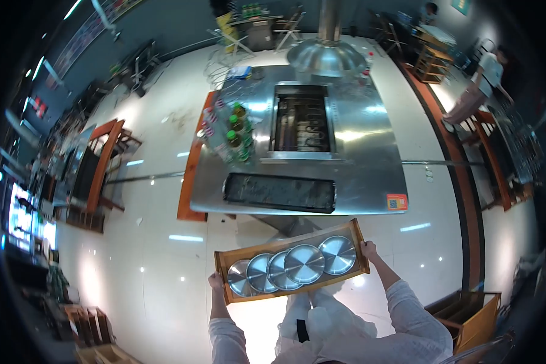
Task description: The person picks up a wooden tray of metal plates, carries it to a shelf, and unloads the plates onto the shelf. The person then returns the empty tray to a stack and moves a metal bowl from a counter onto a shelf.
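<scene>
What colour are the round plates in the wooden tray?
The round plates are shiny silver, showing best in the head view.

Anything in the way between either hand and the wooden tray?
Nothing visible. The left hand grips one end of the wooden tray, the right hand the other; the metal plates lie inside, clear of both.

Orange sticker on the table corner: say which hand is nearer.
Right. The right hand grips the wooden tray at its right end, below and left of the sticker in view; the left hand holds the opposite end, farther left.
</scene>
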Demonstrator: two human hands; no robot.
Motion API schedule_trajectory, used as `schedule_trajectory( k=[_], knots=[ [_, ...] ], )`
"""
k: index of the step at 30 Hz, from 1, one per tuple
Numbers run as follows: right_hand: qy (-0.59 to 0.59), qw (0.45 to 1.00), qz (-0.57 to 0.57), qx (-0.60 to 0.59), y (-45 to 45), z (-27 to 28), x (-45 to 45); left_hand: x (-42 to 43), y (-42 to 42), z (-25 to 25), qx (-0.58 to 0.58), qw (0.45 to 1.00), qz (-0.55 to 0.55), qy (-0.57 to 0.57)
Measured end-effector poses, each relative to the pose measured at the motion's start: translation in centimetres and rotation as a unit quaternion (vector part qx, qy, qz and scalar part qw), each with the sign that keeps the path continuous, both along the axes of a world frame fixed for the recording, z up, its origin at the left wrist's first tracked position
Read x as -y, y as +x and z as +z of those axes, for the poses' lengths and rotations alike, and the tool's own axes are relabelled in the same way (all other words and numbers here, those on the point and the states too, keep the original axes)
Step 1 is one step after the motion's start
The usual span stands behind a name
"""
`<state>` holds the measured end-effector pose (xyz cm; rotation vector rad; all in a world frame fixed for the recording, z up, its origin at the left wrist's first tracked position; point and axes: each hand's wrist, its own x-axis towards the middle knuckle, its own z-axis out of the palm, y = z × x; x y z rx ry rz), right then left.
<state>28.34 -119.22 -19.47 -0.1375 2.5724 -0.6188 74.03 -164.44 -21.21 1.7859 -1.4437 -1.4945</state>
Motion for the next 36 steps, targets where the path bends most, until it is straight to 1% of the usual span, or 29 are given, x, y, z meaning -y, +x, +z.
schedule_trajectory(
  k=[2,4,6,8,10,11,13,14,16,18,19,20,23,26,29,30,33,35,36],
  knots=[
    [-0.008,1.0,0.022,-0.002,-0.1,0.3,1.1,-1.1,1.2,2.0,-0.001,0.999,0.04,-0.01],
    [-0.025,0.997,0.067,-0.021,0.0,0.4,2.0,-2.2,2.9,2.8,-0.004,0.997,0.071,-0.018],
    [-0.033,0.995,0.091,-0.031,0.2,0.8,3.5,-2.7,5.2,3.4,0.022,0.995,0.086,-0.042],
    [-0.043,0.991,0.119,-0.039,1.2,1.6,5.7,-2.9,8.1,2.8,0.034,0.991,0.12,-0.046],
    [-0.066,0.986,0.127,-0.084,2.4,2.8,7.8,-3.6,10.9,3.0,0.013,0.991,0.124,-0.051],
    [-0.064,0.984,0.145,-0.082,2.9,3.1,8.8,-4.0,12.3,3.3,-0.008,0.989,0.142,-0.04],
    [-0.084,0.98,0.174,-0.047,3.8,3.5,11.0,-4.4,15.4,2.3,0.019,0.983,0.174,-0.061],
    [-0.075,0.978,0.192,-0.042,4.2,2.8,11.8,-4.7,16.4,2.9,0.013,0.981,0.189,-0.052],
    [-0.101,0.959,0.238,-0.114,5.0,1.0,13.7,-5.1,19.5,1.8,0.031,0.976,0.209,-0.042],
    [-0.081,0.963,0.242,-0.089,7.3,2.9,16.1,-5.6,22.2,1.2,0.024,0.972,0.227,-0.054],
    [-0.08,0.961,0.249,-0.088,8.2,3.4,17.0,-5.8,23.7,0.4,0.0,0.971,0.231,-0.06],
    [-0.084,0.959,0.255,-0.091,9.0,3.6,18.1,-6.0,24.8,0.5,0.006,0.97,0.239,-0.051],
    [-0.068,0.963,0.255,-0.059,10.9,2.0,20.8,-6.2,28.0,1.3,0.03,0.964,0.261,-0.033],
    [-0.081,0.958,0.274,-0.032,13.7,3.6,23.6,-7.0,31.4,1.3,0.03,0.957,0.289,-0.01],
    [-0.081,0.951,0.299,-0.023,16.0,3.4,26.7,-7.9,35.1,0.9,0.017,0.951,0.308,-0.016],
    [-0.079,0.948,0.308,-0.019,16.7,3.2,27.9,-8.3,35.9,1.4,0.02,0.948,0.317,-0.013],
    [-0.075,0.935,0.344,-0.036,19.0,2.6,31.8,-9.4,38.5,2.3,0.034,0.932,0.361,0.002],
    [-0.07,0.925,0.367,-0.074,21.4,3.6,34.8,-10.2,40.7,2.5,0.06,0.924,0.377,0.01],
    [-0.068,0.92,0.38,-0.071,23.0,5.1,36.2,-10.8,41.5,2.8,0.062,0.919,0.389,0.013]
  ],
)
